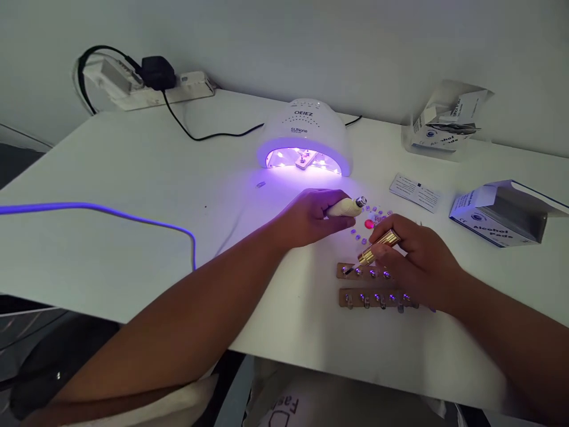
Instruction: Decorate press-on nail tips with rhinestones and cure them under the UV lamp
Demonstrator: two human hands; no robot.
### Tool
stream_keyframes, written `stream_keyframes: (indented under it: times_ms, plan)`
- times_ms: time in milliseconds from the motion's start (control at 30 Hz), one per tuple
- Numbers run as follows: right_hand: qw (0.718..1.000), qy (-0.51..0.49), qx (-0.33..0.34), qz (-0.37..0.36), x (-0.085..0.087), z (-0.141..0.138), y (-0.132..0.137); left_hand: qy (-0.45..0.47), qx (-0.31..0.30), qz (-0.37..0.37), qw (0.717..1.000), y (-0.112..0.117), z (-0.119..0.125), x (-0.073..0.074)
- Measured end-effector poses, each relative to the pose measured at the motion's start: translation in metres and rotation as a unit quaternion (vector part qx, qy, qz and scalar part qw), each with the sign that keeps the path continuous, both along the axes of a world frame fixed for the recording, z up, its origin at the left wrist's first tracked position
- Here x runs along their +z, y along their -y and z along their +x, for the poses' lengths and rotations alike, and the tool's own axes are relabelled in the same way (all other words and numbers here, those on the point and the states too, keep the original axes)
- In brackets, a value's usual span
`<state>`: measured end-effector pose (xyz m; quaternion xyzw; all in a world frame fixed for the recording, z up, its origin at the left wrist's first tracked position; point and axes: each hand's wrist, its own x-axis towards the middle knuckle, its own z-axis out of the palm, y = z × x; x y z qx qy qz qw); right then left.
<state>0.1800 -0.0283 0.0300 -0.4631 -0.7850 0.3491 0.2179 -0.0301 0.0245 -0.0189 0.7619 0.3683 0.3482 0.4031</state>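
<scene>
My left hand (pixel 313 216) is closed around a cream nail polish bottle (pixel 345 207), tilted with its silver screw neck uncovered. Between the fingers of my right hand (pixel 413 258) is a gold-capped nail polish brush (pixel 372 248). Its dark bristles reach the left end of the upper brown strip (pixel 367 274), close to a small shiny stud; whether they touch, I cannot tell. Below lies another brown strip (pixel 376 301), with several studs and clear nail tips. A ring of small purple-lit pieces (pixel 358 237) surrounds a glowing red spot (pixel 369 224) between my hands.
A white nail lamp (pixel 306 127) glows purple, with a small holder (pixel 304 159) inside. Two alcohol pad boxes (pixel 495 222) (pixel 440 127) and a printed packet (pixel 414 191) are at the right. A power strip (pixel 191 86) stands at the back left; a cable (pixel 111 216) crosses the table.
</scene>
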Motion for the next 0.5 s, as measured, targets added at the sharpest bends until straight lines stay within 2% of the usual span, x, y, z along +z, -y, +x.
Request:
stream_keyframes:
  times_ms: [200,500]
  plan:
    - [0.999,0.040,0.019,-0.017,0.0006,-0.0041,-0.0007,-0.005,-0.006,0.013,1.000,-0.0010,-0.0008,-0.0014]
    - [0.998,0.054,-0.022,0.024,-0.0071,-0.0058,-0.0047,-0.016,-0.001,0.016,1.000,-0.0005,-0.0005,0.0002]
